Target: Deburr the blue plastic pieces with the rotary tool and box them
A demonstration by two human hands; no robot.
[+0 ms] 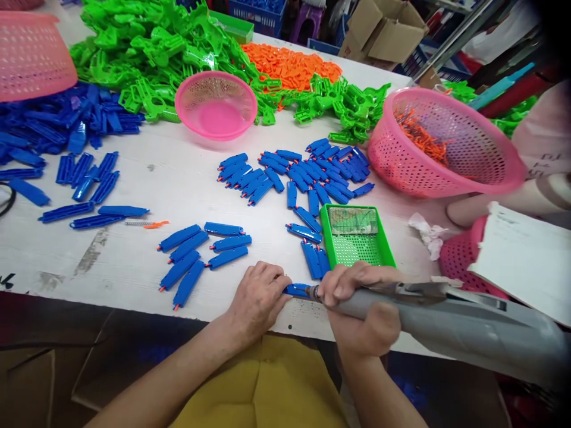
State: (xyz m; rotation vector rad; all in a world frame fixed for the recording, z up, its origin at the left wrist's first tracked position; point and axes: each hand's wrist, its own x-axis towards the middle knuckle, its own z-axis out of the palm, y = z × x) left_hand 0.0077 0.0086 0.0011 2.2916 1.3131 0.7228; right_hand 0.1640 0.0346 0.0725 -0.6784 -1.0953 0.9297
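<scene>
My left hand is closed on the left end of a blue plastic piece at the table's front edge. My right hand wraps round a grey power screwdriver, held nearly level, its tip at the right end of that piece. Left of my left hand lie several blue pieces with orange tips showing. More blue pieces are spread farther back. Beside my right hand stands a green tray with a gridded block inside; its near side is partly hidden by the hand.
Behind are a pink bowl, heaped green parts and orange parts. A pink basket of orange pieces stands right. Blue parts pile up at left. A spring with an orange piece lies mid-table. White board at right.
</scene>
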